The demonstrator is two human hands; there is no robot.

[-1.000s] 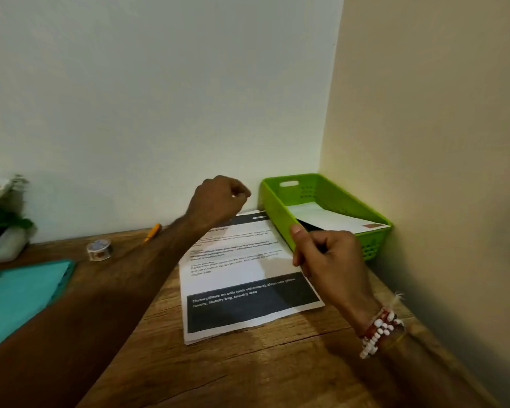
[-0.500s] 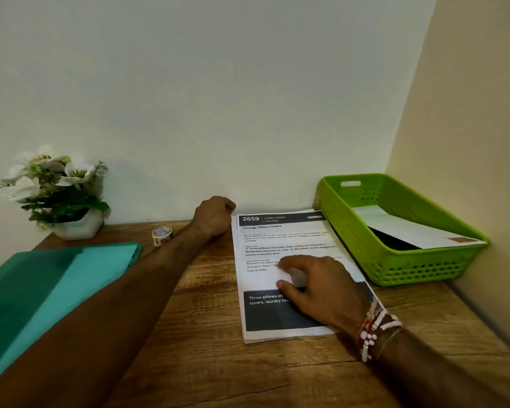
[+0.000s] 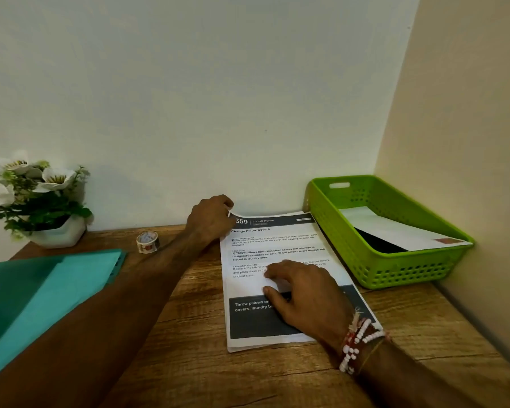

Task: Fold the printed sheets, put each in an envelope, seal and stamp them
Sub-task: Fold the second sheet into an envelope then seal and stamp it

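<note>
Head view shows, from the left, a teal folder (image 3: pixel 42 293) on the wooden bench (image 3: pixel 189 363), then a small roll of stickers (image 3: pixel 147 242) near the wall. The left hand (image 3: pixel 211 220) pinches the far left corner of the printed sheets (image 3: pixel 277 245), lifting it a little. The stack lies with its long axis going away from the person. The right hand (image 3: pixel 304 295) rests flat and spread on the middle, grasping nothing. I think the left hand, nearer the far edge, will bring it toward the person. At the right a green basket (image 3: pixel 395 275) holds one envelope (image 3: pixel 395 231).
</note>
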